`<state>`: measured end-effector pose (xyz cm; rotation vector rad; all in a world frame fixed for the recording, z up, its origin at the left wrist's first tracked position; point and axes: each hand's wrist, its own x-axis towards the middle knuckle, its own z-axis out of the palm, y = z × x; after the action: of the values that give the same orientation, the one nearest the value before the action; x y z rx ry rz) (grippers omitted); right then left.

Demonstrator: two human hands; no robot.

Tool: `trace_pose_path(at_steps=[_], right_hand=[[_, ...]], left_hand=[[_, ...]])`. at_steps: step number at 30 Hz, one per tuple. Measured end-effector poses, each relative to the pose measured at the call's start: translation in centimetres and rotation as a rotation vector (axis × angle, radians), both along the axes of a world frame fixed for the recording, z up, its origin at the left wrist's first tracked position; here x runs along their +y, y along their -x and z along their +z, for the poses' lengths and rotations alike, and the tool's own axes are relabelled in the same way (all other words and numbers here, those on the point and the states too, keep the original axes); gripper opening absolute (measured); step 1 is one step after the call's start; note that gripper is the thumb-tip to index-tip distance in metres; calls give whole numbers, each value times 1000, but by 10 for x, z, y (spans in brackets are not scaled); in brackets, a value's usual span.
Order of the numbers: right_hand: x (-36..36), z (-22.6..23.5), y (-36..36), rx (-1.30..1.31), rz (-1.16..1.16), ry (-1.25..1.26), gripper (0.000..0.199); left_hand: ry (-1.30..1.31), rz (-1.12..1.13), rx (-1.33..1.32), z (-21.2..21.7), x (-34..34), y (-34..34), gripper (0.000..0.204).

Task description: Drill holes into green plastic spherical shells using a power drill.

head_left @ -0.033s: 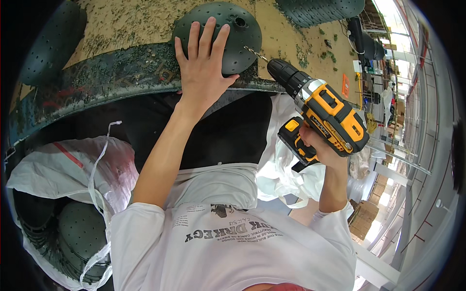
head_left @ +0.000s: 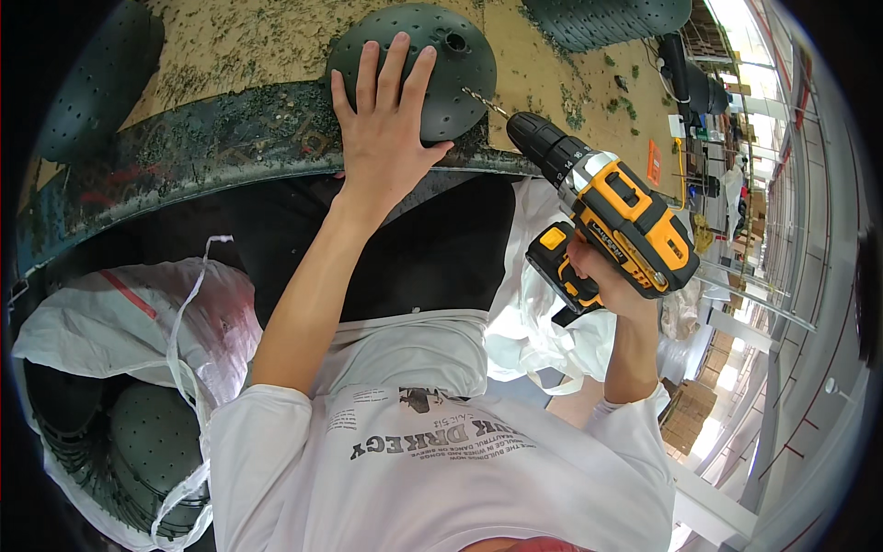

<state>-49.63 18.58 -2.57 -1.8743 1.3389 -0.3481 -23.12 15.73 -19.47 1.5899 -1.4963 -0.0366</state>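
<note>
A dark green plastic dome [head_left: 470, 66], dotted with small holes and with one larger hole near its top, rests on the workbench. My left hand [head_left: 384, 120] lies on it, fingers stretched and spread over the near side. In my right hand [head_left: 602, 274] is a yellow and black cordless drill [head_left: 635, 216], held by its grip and angled up to the left. Its thin drill bit [head_left: 485, 101] reaches the dome's right side. Whether the tip touches or enters the surface, I cannot tell.
Green shavings litter the bench [head_left: 212, 55]. Stacked perforated domes [head_left: 97, 78] stand at the left, with another stack [head_left: 607, 20] at the far right. An open white sack [head_left: 138, 313] at lower left holds more domes [head_left: 156, 437]. Shelves and cardboard boxes [head_left: 688, 414] are to the right.
</note>
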Motion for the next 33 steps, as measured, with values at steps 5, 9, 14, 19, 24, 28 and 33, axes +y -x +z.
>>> trace_pose_path(at_steps=[5, 9, 14, 19, 24, 28, 33], right_hand=[[-3, 0, 2, -11, -18, -15, 29], [-10, 13, -3, 23, 0, 57, 32], [-26, 37, -14, 157, 189, 221, 34], [-38, 63, -33, 382, 480, 524, 33], [-52, 76, -33, 380, 482, 397, 35], [-60, 78, -38, 451, 639, 510, 38], [-70, 74, -33, 331, 757, 596, 33]], left_hand=[[3, -3, 7, -1, 0, 0, 115], [-11, -3, 22, -1, -1, 1, 115], [-38, -3, 36, -1, -2, 0, 115], [-56, -4, 48, 0, -1, 0, 114], [-65, 12, 51, 3, -2, -1, 114], [-62, 26, 28, 5, -2, 0, 114], [-32, 34, -2, 8, -3, 4, 113]])
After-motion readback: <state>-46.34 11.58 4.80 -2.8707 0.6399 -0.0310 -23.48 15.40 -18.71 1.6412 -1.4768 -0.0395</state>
